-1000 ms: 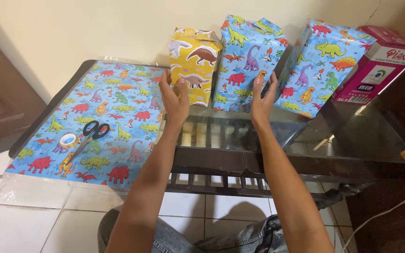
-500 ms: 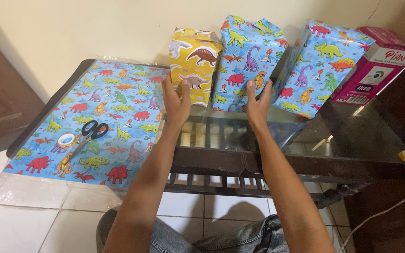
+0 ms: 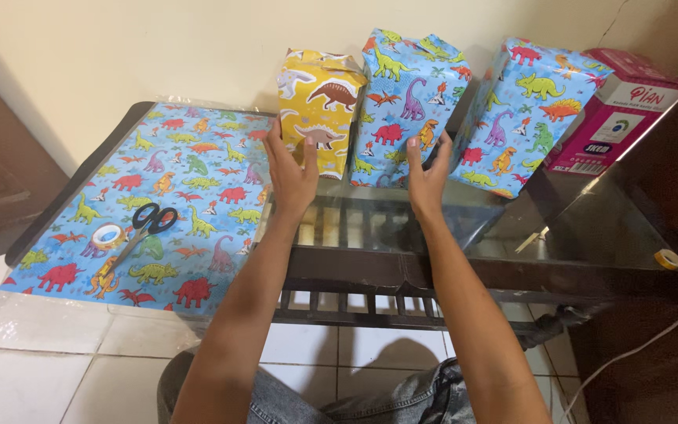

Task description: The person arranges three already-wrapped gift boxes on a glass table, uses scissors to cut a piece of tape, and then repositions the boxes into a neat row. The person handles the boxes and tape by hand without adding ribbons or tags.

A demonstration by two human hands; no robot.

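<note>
Three boxes wrapped in dinosaur paper stand at the back of a glass-topped table (image 3: 590, 235): a yellow one (image 3: 319, 110), a blue one (image 3: 402, 102) in the middle and another blue one (image 3: 523, 114) to the right. My left hand (image 3: 292, 169) is stretched out flat, fingers apart, its fingertips at the lower front of the yellow box. My right hand (image 3: 427, 177) is also spread, with its fingers against the lower right side of the middle blue box. Neither hand grips anything.
A sheet of blue dinosaur wrapping paper (image 3: 166, 196) covers the table's left half, with black-handled scissors (image 3: 147, 224) and a tape roll (image 3: 107, 235) lying on it. A pink and white carton (image 3: 617, 114) stands at the far right. A small tape roll (image 3: 668, 257) lies near the right edge.
Both hands have reached a little further forward to the wrapped boxes, and the right hand now lies against the middle blue box.
</note>
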